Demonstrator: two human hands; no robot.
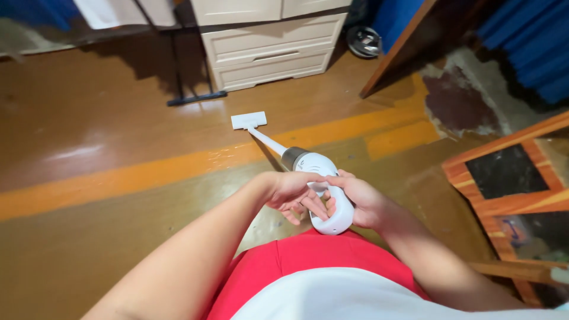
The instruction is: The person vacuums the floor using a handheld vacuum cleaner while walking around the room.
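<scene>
- The right hand [361, 201] was wrapped around the handle of the white plastic stick vacuum cleaner [317, 178], fingers curled closed on the grip, holding it out in front of the red-and-white shirt [308, 278].
- The left hand [293, 192] came across from the other side, fingers loosely spread and resting on the vacuum's rounded body, touching it rather than clenching it.
- Both hands met right at the handle, fingertips almost overlapping.
- From the body, a grey collar led into a slim white tube that ran away and to the left, down to the flat rectangular white floor head [248, 120], which sat on the glossy brown floor [106, 136].
- That floor head lay just past a broad orange painted stripe [148, 172] crossing the floor.
- Beyond it stood a cream plastic drawer chest [272, 50], with a dark-framed stand's foot [195, 98] just beside it.
- Off to the right sat a wooden-framed cabinet with dark glass panels [510, 178], well apart from the floor head.
- A patch of worn, bare floor [468, 95] showed near blue fabric at the upper right.
</scene>
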